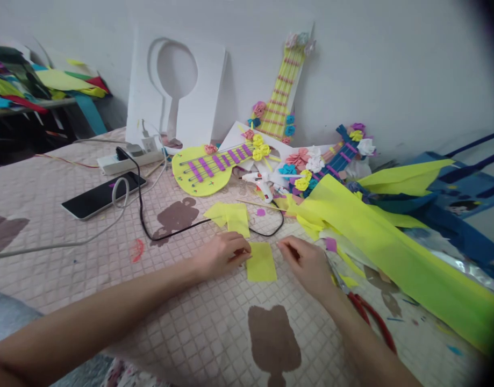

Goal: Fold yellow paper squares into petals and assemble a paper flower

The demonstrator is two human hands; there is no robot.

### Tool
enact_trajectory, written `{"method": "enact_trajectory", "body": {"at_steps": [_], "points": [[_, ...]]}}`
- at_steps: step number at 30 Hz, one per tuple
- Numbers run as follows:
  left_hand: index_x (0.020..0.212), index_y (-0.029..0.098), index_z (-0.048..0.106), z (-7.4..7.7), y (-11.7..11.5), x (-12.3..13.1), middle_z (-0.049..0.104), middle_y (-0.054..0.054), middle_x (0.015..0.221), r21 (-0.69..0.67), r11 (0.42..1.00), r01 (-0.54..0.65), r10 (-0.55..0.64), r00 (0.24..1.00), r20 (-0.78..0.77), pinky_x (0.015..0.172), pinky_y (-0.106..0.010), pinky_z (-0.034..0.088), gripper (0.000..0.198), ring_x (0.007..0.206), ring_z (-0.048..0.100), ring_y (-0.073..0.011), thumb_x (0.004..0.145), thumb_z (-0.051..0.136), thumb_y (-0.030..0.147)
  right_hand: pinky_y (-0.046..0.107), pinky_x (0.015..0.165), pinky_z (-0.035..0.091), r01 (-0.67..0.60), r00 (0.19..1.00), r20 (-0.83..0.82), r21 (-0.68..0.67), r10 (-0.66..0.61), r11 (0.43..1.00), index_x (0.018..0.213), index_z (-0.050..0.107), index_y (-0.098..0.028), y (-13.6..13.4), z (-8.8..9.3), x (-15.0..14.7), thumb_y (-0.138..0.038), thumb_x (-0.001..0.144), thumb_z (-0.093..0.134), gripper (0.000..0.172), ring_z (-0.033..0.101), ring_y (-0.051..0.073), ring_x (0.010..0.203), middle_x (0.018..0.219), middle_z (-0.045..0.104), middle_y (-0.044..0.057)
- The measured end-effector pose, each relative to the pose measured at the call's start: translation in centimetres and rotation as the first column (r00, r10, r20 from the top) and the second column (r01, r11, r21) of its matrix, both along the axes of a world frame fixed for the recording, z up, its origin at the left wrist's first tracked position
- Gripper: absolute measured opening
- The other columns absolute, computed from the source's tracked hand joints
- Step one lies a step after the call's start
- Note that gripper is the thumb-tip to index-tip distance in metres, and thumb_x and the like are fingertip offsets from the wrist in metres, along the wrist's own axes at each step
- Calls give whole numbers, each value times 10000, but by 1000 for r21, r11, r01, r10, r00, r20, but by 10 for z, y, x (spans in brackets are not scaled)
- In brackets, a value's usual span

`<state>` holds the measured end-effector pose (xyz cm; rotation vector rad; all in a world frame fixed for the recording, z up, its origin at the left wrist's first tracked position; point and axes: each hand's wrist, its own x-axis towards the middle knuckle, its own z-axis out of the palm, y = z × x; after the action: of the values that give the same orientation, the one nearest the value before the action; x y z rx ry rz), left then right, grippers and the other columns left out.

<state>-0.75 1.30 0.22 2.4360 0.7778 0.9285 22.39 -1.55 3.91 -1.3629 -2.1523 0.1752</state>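
Note:
A yellow square of thin crepe-like material (262,263) lies flat on the quilted tablecloth between my hands. My left hand (222,255) is closed, its curled fingertips at the square's upper left edge, seemingly pinching it. To the right, my right hand (309,264) has thumb and forefinger drawn together, a little apart from the square, with nothing visible in them. More cut yellow pieces (235,215) lie just beyond. Red-handled scissors (363,307) rest beside my right forearm, partly under it.
A long yellow strip (376,236) crosses the right side. Behind stand a glue gun (261,184), a yellow paper guitar (208,167), other decorated guitars (282,88) and a white cut-out board (206,107). A phone (104,195), power strip (128,160) and black cable (178,231) lie left.

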Motion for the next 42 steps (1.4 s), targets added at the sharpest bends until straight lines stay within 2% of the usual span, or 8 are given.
{"method": "enact_trajectory", "body": {"at_steps": [4,7,13,18,23,32,38,42], "points": [[893,149,599,-3,-3,5,599,-51,760,32,999,-24,23,1000,12,618,-234,451,107,685,556,-132,884,506,200,240,627,458,-29,998,-46,20,30,999,853,600,-193,-15,-17,6,-199,891,492,115,625,135,658,771,687,19],[883,150,599,5,6,-1,630,-68,822,125,982,-141,140,990,22,670,-256,454,130,748,576,-146,899,473,183,238,630,470,-113,993,-20,53,114,992,858,600,-192,-21,-20,3,-184,890,499,106,636,131,662,772,691,19],[825,154,631,40,83,-34,636,-79,816,355,830,-430,526,816,-239,716,-339,411,101,804,540,-213,840,533,172,237,587,476,-180,982,-42,84,184,980,839,601,-199,-30,-16,1,-175,896,496,122,618,118,610,712,669,11],[837,146,658,35,142,-36,606,-138,981,441,826,-351,525,764,-375,832,-434,367,147,1010,468,-295,793,527,97,244,566,474,-183,980,-61,111,191,977,859,594,-201,-32,-17,6,-173,891,512,93,613,122,592,704,664,11],[893,167,662,16,165,-27,575,-141,1079,442,855,-271,457,798,-394,888,-467,316,202,1080,406,-308,783,520,75,241,548,457,-168,981,-77,100,176,981,838,591,-197,-33,-13,7,-153,878,520,92,589,112,555,656,638,-7],[681,162,607,8,175,-17,619,-115,863,400,878,-263,409,846,-342,926,-458,302,203,995,476,-269,802,485,54,246,583,487,-153,983,-89,107,163,982,843,596,-203,-34,-14,8,-157,879,521,95,633,131,607,704,677,16],[742,160,589,26,153,-36,655,-94,819,325,822,-468,540,821,-183,821,-410,381,165,867,550,-241,853,467,174,247,575,501,-136,985,-94,118,148,984,836,609,-208,-35,-11,9,-183,888,512,113,646,137,611,701,686,18],[809,165,584,40,128,-65,677,-42,754,221,799,-560,589,802,-101,621,-270,408,144,660,578,-158,862,458,210,250,583,502,-133,984,-102,99,143,986,832,611,-207,-36,-12,10,-178,885,517,112,648,136,616,703,685,13]]}}
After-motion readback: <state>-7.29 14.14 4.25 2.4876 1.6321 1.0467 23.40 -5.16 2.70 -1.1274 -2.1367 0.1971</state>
